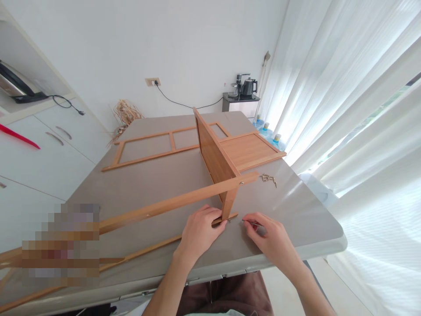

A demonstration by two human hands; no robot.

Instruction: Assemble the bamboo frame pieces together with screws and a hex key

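Note:
A wooden frame stands on edge across the table, its upper rail point(171, 200) running from the left to a joint with an upright panel point(213, 149). At that joint a round bolt head point(241, 183) shows. My left hand point(200, 230) is closed around the lower rail where it meets the short wooden post point(229, 204). Just beyond its fingertips, a small metal bolt point(229, 220) sticks out of the rail. To the right, my right hand point(266, 232) pinches a thin metal hex key point(258, 225), its tip pointing left toward the bolt but apart from it.
Several loose brass-coloured bolts point(269, 178) lie on the table point(158, 175) at right. Behind are a flat open wooden frame point(144, 149) and a panelled piece point(251, 151). A blurred patch point(62, 245) covers the left end. Water bottles point(276, 141) stand beyond the right edge.

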